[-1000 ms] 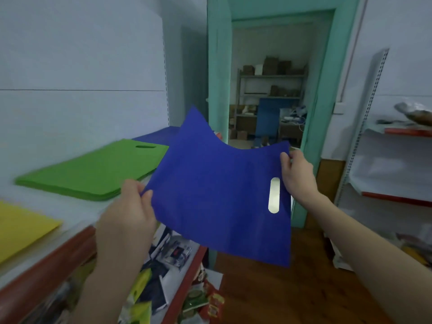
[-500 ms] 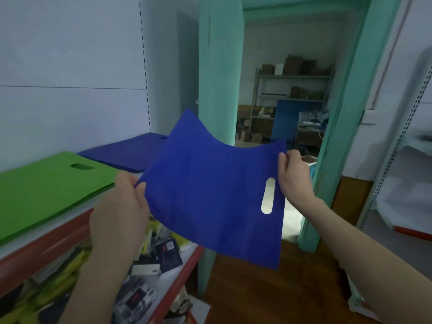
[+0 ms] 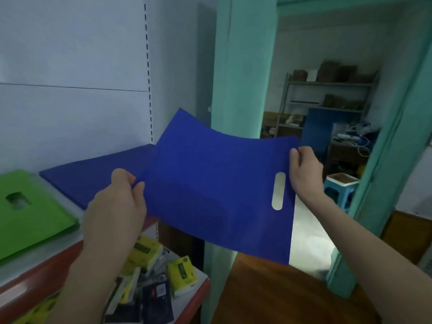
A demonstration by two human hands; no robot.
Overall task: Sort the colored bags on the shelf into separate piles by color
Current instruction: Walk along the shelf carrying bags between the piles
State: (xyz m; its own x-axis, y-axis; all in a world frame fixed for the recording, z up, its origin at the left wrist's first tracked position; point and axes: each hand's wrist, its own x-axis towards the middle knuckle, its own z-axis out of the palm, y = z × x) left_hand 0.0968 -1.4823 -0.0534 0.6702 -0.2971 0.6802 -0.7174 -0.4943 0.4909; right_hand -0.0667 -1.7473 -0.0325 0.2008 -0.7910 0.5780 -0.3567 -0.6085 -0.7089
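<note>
so the flat royal-blue fabric bag (image 3: 210, 190) w/ an oval handle cutout is up in the air, just right of the stack of blue bags (image 3: 93, 174) lying on the white red-edged shelf (image 3: 35, 279). the left hand (image 3: 114, 206) has its fingers curled, pinching the bag's left edge. the right hand (image 3: 304, 174) has its fingers pinched on the top-right corner, next to the cutout. bag sags a bit btw them. the stack of green bags (image 3: 30, 218) sits left of the blue stack, and yellow tissue packs (image 3: 180, 272) are below it.

The upper shelf (image 3: 42, 263) (grey top, red front lip) is carrying a green pile of bags (image 3: 30, 218) at the near left, with a blue pile (image 3: 98, 174) lying just beside it, farther right. The lower shelf (image 3: 198, 285) is holding jumbled yellow packets (image 3: 180, 272).
</note>
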